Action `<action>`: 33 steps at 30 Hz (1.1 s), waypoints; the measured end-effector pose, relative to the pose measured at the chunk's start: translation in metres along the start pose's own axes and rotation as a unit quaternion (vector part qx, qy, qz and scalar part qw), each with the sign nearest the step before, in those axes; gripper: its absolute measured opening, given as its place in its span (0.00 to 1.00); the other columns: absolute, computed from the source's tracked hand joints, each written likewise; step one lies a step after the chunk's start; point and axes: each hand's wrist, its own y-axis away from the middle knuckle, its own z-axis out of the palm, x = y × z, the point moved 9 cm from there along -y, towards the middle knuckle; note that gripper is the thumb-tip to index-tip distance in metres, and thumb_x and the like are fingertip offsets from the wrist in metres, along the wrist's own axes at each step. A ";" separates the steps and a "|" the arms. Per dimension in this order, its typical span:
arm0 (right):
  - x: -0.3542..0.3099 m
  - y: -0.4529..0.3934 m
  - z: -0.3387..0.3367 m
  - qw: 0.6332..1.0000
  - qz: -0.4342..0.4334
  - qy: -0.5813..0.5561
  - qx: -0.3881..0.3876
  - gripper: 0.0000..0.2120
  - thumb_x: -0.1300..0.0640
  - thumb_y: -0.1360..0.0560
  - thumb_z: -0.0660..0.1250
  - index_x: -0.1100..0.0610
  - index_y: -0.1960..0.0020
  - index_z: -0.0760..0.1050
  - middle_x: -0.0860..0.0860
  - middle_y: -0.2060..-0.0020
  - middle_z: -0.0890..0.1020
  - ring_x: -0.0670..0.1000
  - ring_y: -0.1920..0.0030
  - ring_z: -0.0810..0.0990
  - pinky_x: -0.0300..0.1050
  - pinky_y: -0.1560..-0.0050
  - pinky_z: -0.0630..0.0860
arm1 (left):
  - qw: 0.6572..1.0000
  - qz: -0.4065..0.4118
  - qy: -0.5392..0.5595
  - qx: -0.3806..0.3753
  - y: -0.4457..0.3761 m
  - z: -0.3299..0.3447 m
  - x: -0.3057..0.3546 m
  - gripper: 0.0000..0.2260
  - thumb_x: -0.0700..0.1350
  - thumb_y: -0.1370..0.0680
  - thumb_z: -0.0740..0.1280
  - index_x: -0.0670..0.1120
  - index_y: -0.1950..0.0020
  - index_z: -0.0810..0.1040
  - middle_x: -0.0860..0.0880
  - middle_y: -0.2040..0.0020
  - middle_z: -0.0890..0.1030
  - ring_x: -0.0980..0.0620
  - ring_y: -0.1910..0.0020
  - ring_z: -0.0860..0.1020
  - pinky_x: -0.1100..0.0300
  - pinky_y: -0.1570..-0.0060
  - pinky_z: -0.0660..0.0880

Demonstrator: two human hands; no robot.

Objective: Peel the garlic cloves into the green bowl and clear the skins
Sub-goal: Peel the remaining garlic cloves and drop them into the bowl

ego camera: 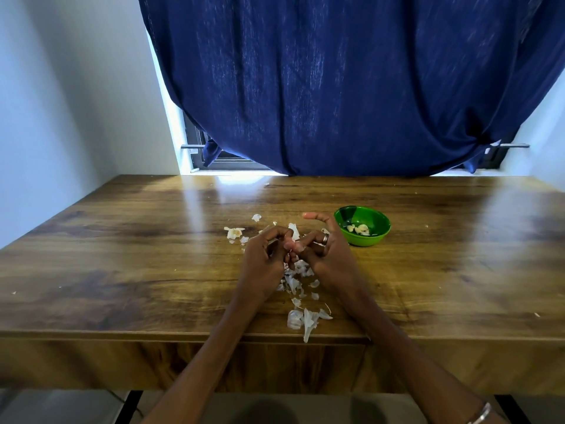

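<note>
both grips pinch one garlic clove between left hand and right hand; its axis is hidden. papery white skins litter the woodgrain counter; round glossy green bowl holds peeled cloves.

Both forearms reach forward; left hand and right hand meet, fingers curled, apparently pinching something small, right forefinger outstretched.

no readable text anywhere

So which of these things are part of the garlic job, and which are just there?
Part of the job:
left hand
right hand
garlic clove held between them
green bowl
peeled cloves
skins

Just there:
table
blue curtain
</note>
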 end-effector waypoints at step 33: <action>0.005 0.000 -0.020 0.997 0.000 -0.002 0.078 0.24 0.60 0.26 0.77 0.49 0.35 0.72 0.49 0.52 0.88 0.47 0.48 0.86 0.53 0.41 0.81 | 0.989 0.043 -0.100 0.101 0.008 -0.019 0.007 0.17 0.30 0.28 0.73 0.50 0.48 0.87 0.54 0.50 0.86 0.61 0.49 0.83 0.61 0.48 0.81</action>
